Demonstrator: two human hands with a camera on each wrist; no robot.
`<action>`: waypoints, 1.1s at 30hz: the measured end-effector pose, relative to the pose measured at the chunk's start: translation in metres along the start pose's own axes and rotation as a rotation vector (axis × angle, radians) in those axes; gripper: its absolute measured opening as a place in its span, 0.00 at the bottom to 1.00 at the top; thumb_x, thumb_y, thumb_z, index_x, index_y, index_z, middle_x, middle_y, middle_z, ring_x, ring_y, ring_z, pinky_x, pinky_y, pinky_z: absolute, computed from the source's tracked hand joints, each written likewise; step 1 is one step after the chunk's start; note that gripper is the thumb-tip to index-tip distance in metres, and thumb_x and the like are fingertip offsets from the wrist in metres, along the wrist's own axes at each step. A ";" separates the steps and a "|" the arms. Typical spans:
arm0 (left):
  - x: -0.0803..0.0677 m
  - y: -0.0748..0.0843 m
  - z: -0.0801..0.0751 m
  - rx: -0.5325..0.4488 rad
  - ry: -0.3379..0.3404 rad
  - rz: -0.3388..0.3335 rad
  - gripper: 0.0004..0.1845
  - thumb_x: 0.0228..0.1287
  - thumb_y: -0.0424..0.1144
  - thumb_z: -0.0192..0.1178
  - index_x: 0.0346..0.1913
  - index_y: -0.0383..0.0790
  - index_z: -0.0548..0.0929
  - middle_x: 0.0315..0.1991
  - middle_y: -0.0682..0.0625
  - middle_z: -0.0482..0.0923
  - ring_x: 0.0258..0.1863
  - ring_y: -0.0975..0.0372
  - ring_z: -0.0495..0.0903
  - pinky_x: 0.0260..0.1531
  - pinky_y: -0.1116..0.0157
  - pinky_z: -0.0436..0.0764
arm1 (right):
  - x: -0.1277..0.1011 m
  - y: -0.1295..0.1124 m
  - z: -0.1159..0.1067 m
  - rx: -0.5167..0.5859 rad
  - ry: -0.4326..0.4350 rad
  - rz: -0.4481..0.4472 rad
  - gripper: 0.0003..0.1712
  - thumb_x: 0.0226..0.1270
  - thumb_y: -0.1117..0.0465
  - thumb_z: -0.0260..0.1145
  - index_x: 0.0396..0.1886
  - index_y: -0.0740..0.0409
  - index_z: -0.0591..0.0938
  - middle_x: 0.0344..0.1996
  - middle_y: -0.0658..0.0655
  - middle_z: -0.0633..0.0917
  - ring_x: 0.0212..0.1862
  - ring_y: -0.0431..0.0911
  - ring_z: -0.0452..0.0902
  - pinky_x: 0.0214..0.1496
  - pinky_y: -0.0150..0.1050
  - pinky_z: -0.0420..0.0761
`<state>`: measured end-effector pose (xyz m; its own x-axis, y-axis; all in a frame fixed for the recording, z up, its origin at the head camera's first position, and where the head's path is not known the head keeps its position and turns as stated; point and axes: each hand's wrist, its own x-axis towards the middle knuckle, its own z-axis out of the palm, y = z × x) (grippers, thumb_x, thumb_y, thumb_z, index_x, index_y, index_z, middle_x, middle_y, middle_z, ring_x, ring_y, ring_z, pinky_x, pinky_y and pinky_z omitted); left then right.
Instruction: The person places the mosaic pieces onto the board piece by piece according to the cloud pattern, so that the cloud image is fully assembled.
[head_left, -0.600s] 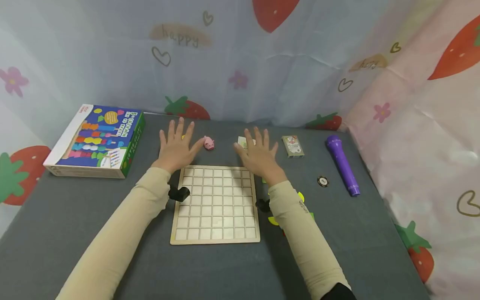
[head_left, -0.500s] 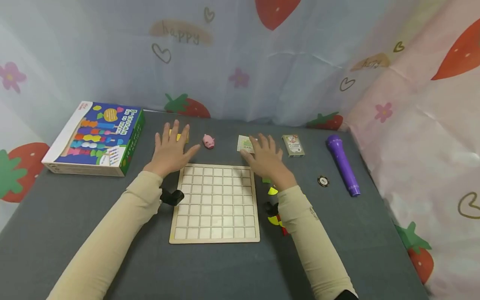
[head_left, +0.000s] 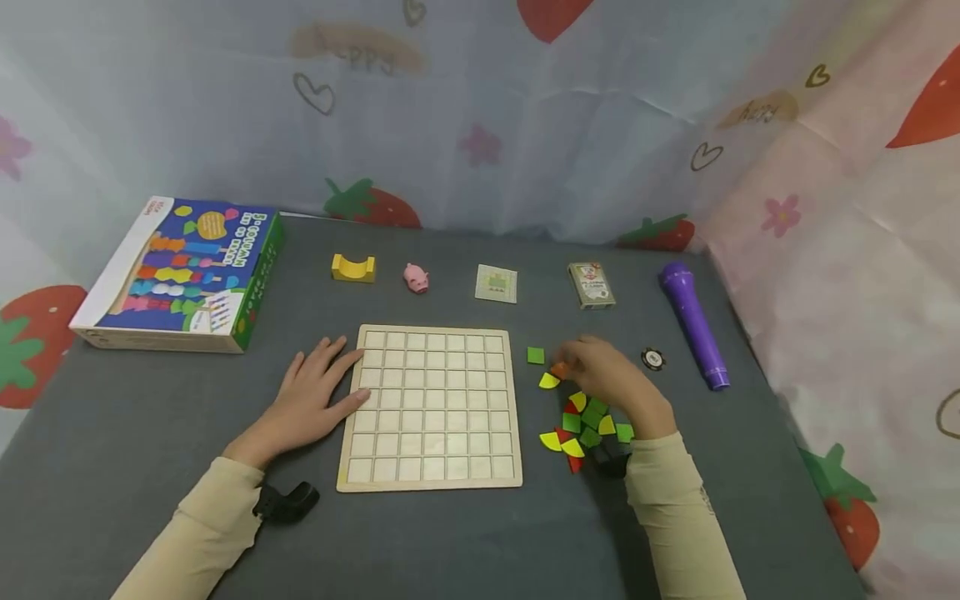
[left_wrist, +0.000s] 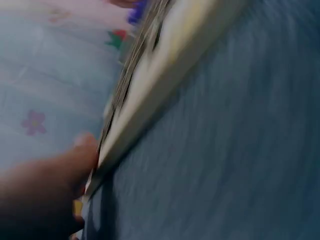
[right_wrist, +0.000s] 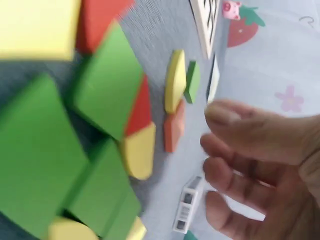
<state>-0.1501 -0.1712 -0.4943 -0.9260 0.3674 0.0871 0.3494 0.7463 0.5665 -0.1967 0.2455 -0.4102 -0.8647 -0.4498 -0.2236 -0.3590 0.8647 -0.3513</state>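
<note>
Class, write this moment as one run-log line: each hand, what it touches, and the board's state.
left hand: flat, touching wooden grid board edge | right hand: at orange tile, contact unclear | board: cells bare | coloured tile pile: right of board

Both hands drawn nearer. Left hand [head_left: 303,400] now flat at grid board [head_left: 430,406] left edge. Right hand [head_left: 611,383] over coloured pieces [head_left: 583,423], fingertips at orange piece [head_left: 559,369]. Yellow arch block [head_left: 353,267] uncovered.
</note>
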 end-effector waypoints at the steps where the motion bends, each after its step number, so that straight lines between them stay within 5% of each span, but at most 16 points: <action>1: -0.003 -0.001 0.003 0.021 0.026 0.011 0.33 0.69 0.54 0.53 0.72 0.42 0.62 0.74 0.36 0.50 0.74 0.41 0.45 0.66 0.36 0.41 | -0.001 -0.001 0.002 0.005 -0.009 -0.019 0.12 0.67 0.66 0.63 0.49 0.59 0.82 0.41 0.58 0.81 0.43 0.51 0.77 0.46 0.47 0.79; 6: -0.007 -0.004 0.011 0.132 0.126 0.023 0.33 0.69 0.56 0.53 0.72 0.47 0.63 0.73 0.39 0.55 0.74 0.45 0.49 0.67 0.38 0.46 | -0.003 -0.006 0.014 0.023 -0.034 -0.038 0.14 0.63 0.66 0.67 0.49 0.58 0.81 0.32 0.52 0.78 0.35 0.45 0.72 0.38 0.40 0.75; 14: -0.007 -0.001 0.015 0.155 0.136 0.017 0.32 0.69 0.56 0.52 0.72 0.47 0.64 0.73 0.39 0.56 0.73 0.45 0.50 0.67 0.39 0.47 | 0.001 -0.005 0.025 0.042 -0.006 0.000 0.08 0.66 0.61 0.66 0.41 0.59 0.77 0.22 0.51 0.74 0.24 0.42 0.69 0.29 0.36 0.71; 18: -0.008 -0.002 0.016 0.156 0.140 0.018 0.32 0.69 0.56 0.52 0.72 0.47 0.64 0.73 0.39 0.57 0.74 0.45 0.50 0.67 0.39 0.47 | 0.001 -0.010 0.029 0.009 -0.003 0.058 0.16 0.64 0.52 0.68 0.43 0.58 0.77 0.30 0.53 0.77 0.30 0.44 0.72 0.33 0.38 0.75; 23: -0.008 -0.002 0.017 0.158 0.141 0.022 0.32 0.69 0.57 0.52 0.72 0.47 0.64 0.72 0.39 0.57 0.74 0.45 0.50 0.68 0.40 0.46 | -0.002 -0.013 0.033 -0.033 -0.001 0.034 0.21 0.64 0.58 0.68 0.55 0.59 0.77 0.48 0.56 0.77 0.46 0.49 0.77 0.49 0.46 0.79; 33: -0.007 -0.003 0.015 0.160 0.141 0.005 0.33 0.69 0.58 0.51 0.72 0.48 0.64 0.73 0.40 0.57 0.74 0.46 0.50 0.69 0.41 0.45 | 0.000 -0.016 0.033 -0.084 0.047 -0.014 0.20 0.65 0.62 0.66 0.55 0.59 0.78 0.48 0.57 0.78 0.47 0.50 0.79 0.50 0.46 0.80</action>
<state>-0.1420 -0.1677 -0.5085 -0.9310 0.2986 0.2098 0.3621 0.8273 0.4295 -0.1791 0.2240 -0.4345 -0.8745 -0.4523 -0.1753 -0.3974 0.8752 -0.2759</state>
